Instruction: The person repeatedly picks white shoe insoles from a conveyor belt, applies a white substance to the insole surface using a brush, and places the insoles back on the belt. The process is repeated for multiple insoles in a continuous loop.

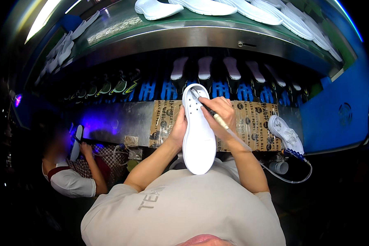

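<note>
Left hand (178, 128): I had it clasped on the left edge of the white shoe sole (199, 151).
Right hand (222, 111): I had it pinching a tube-fed brush (219, 120), tip over the toe end.
Sole position: between both hands, heel toward the shirt (188, 201).
Printed cardboard (250, 123): lay below the grip.
Another white sole (279, 125): rested well right of the grip.
</note>
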Demonstrator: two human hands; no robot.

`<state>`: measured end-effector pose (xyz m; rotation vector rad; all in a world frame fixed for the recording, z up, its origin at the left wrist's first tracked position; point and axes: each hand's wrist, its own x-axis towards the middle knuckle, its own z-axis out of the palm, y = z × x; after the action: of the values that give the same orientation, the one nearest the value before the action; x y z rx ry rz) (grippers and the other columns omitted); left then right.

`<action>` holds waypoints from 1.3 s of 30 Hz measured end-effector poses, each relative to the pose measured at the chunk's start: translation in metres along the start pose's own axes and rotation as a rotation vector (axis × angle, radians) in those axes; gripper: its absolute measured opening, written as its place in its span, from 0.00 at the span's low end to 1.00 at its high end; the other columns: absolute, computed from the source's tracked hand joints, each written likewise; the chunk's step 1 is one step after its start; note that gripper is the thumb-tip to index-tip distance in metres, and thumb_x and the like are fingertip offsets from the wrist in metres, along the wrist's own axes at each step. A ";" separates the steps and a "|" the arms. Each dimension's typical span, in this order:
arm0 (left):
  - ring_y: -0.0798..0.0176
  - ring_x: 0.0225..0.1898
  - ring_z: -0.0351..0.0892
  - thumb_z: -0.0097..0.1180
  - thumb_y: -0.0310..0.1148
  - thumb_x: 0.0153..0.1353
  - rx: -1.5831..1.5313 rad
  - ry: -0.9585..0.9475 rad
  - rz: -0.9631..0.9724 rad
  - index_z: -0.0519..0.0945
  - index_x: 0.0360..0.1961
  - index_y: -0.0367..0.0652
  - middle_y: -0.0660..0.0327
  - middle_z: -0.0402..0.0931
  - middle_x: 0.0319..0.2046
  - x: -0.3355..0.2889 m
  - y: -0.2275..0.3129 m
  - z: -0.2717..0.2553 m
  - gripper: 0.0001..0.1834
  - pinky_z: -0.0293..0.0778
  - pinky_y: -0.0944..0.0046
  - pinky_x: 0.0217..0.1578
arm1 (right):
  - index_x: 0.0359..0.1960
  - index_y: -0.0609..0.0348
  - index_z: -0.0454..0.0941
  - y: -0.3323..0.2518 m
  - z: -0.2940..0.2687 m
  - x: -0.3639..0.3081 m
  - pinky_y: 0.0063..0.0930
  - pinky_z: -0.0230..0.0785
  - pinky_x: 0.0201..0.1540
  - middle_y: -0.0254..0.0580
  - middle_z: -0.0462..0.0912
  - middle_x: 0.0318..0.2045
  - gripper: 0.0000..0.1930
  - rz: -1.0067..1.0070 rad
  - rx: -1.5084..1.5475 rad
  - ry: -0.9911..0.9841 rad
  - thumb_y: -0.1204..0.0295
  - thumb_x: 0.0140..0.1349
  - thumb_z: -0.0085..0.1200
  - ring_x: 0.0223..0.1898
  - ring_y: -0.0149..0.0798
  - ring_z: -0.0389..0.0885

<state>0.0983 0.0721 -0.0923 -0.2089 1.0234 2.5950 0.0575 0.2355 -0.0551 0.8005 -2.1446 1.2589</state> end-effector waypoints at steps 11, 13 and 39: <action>0.50 0.59 0.82 0.19 0.62 0.78 -0.236 -0.076 0.149 0.68 0.72 0.45 0.48 0.77 0.61 0.022 0.012 -0.002 0.40 0.83 0.49 0.60 | 0.46 0.48 0.92 -0.008 -0.025 0.006 0.35 0.69 0.52 0.40 0.89 0.34 0.15 -0.103 0.121 -0.347 0.74 0.55 0.73 0.39 0.38 0.81; 0.50 0.60 0.81 0.23 0.63 0.77 -0.207 -0.240 0.125 0.67 0.71 0.44 0.45 0.76 0.60 0.023 0.021 -0.002 0.39 0.83 0.49 0.59 | 0.46 0.51 0.92 -0.006 -0.029 0.005 0.34 0.66 0.46 0.35 0.87 0.32 0.16 -0.110 0.412 -0.359 0.74 0.54 0.73 0.37 0.35 0.79; 0.45 0.50 0.88 0.19 0.68 0.76 0.042 -0.498 0.229 0.69 0.70 0.37 0.40 0.82 0.51 0.059 0.129 0.041 0.47 0.88 0.48 0.50 | 0.45 0.49 0.93 -0.042 -0.055 0.020 0.33 0.65 0.39 0.32 0.84 0.27 0.14 -0.027 0.615 -0.509 0.66 0.56 0.74 0.31 0.33 0.76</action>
<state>-0.0043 0.0281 0.0040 0.5683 0.9529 2.6113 0.0814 0.2636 0.0064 1.5337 -2.0984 1.8962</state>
